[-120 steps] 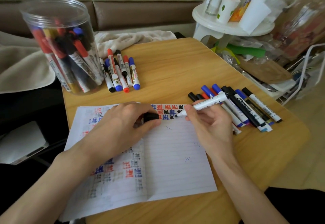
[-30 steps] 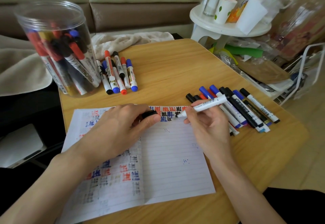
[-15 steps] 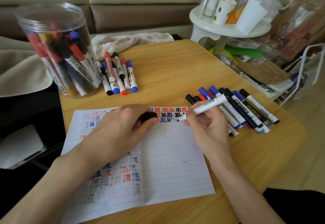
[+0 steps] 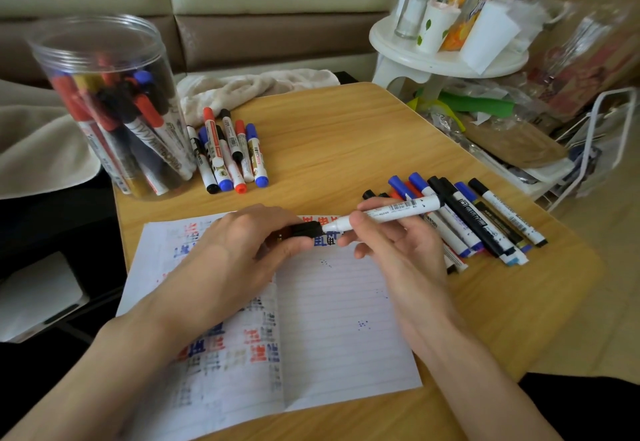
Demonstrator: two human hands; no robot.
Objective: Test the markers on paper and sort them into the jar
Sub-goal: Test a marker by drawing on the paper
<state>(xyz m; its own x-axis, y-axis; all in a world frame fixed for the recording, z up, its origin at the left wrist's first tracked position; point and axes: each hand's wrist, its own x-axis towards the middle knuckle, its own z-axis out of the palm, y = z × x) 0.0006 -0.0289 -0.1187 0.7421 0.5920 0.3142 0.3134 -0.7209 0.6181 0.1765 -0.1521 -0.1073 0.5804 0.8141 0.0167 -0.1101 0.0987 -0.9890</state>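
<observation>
Right hand (image 4: 391,250): fingers (image 4: 372,204) curled round the white marker (image 4: 398,211), gripping its barrel near the nib end; the barrel lies almost level, back end over the row of loose markers (image 4: 478,219) on the right of the worktop (image 4: 329,135).

Left hand (image 4: 242,250): thumb and fingertips pinch the black cap (image 4: 306,229). The cap's mouth meets the marker nib; cannot tell if it is seated.

Both are just above the top edge of the lined paper (image 4: 339,319), over coloured test marks.

Jar (image 4: 104,59): upright, far left, holding many markers. Small marker group (image 4: 228,153) just beside it.
</observation>
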